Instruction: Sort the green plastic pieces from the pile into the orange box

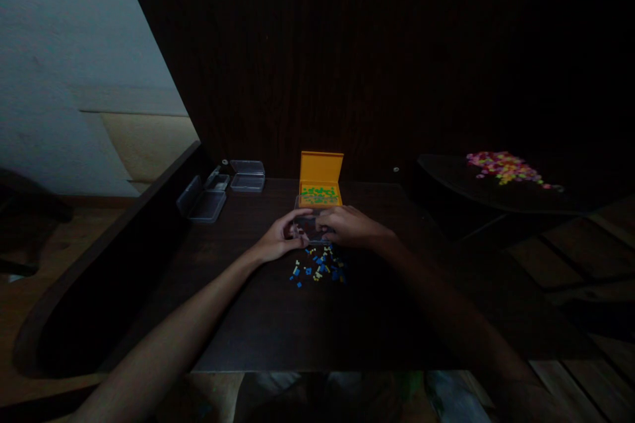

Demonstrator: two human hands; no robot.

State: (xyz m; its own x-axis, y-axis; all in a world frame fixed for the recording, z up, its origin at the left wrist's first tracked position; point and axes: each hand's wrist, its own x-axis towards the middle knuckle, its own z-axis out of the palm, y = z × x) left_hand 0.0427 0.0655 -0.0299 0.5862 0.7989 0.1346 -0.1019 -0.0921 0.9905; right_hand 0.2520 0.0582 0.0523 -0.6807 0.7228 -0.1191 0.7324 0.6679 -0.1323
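Observation:
My left hand (278, 238) is closed round the left end of a clear plastic box (312, 230), thumb below and fingers on top. From the right, my right hand (347, 225) reaches over the same box, its fingers bent down at the opening; whether they pinch a piece is hidden. Just below the box lies a loose pile of small blue and pale yellow pieces (321, 266). Right behind my hands stands a yellow box (321, 166) with its lid up, holding small green pieces (318, 195).
Two open clear boxes, one nearer (211, 206) and one farther (248, 182), sit at the back left by a raised side panel (119, 238). Pink, red and yellow pieces (506, 167) lie heaped on a dark surface at right. A dark upright panel (317, 59) closes the back.

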